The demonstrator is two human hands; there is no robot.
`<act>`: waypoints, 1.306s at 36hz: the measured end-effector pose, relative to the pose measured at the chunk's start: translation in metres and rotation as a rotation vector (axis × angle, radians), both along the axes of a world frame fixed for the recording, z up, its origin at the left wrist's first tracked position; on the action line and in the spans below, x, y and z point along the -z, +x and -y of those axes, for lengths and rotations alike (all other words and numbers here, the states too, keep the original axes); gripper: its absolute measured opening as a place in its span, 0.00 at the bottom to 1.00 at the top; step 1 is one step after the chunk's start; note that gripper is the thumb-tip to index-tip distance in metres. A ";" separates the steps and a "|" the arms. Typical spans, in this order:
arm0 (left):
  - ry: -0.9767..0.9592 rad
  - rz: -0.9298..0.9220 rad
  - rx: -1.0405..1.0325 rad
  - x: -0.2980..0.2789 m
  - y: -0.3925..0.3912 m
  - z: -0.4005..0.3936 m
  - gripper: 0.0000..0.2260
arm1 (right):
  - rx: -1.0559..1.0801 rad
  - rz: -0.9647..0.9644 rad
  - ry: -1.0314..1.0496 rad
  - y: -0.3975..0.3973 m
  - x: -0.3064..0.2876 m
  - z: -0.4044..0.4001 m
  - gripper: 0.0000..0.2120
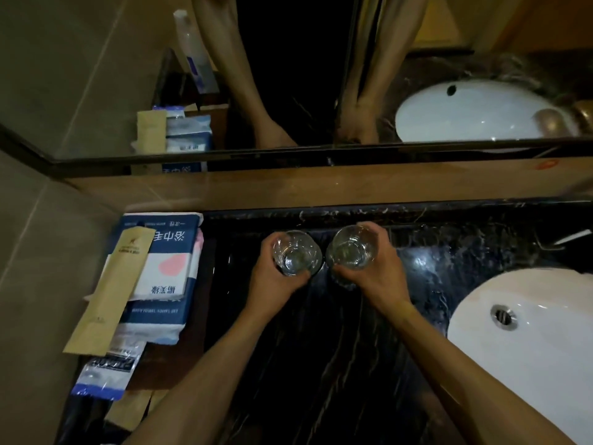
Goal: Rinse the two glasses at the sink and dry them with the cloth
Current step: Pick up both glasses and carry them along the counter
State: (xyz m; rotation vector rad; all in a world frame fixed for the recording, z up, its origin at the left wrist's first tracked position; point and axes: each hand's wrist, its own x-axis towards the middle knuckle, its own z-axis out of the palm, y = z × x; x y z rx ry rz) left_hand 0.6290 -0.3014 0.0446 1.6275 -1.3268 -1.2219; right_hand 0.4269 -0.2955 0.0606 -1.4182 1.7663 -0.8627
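Two clear glasses stand side by side near the back of the black marble counter [308, 342]. My left hand [272, 277] is wrapped around the left glass [296, 253]. My right hand [375, 271] grips the right glass [351, 248]. Both glasses are upright, seen from above, and close to touching each other. The white sink basin [545, 342] with its metal drain [503, 316] lies to the right of my hands. No cloth is recognisable in view.
Blue and white packaged items [160, 274] with a tan paper sleeve [112, 290] on top lie at the counter's left. A small plastic sachet [106, 370] lies in front of them. A mirror [321, 75] runs along the back wall above a wooden ledge [288, 184].
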 end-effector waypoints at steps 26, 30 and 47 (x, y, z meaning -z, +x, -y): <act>0.014 -0.001 0.034 0.027 -0.007 0.015 0.36 | 0.047 0.107 0.118 0.004 0.023 0.012 0.40; 0.012 0.002 0.029 0.028 -0.008 0.015 0.35 | 0.065 0.098 0.121 0.004 0.028 0.009 0.41; 0.036 0.001 0.066 0.025 0.000 0.007 0.45 | 0.037 0.012 0.129 -0.007 0.006 -0.004 0.57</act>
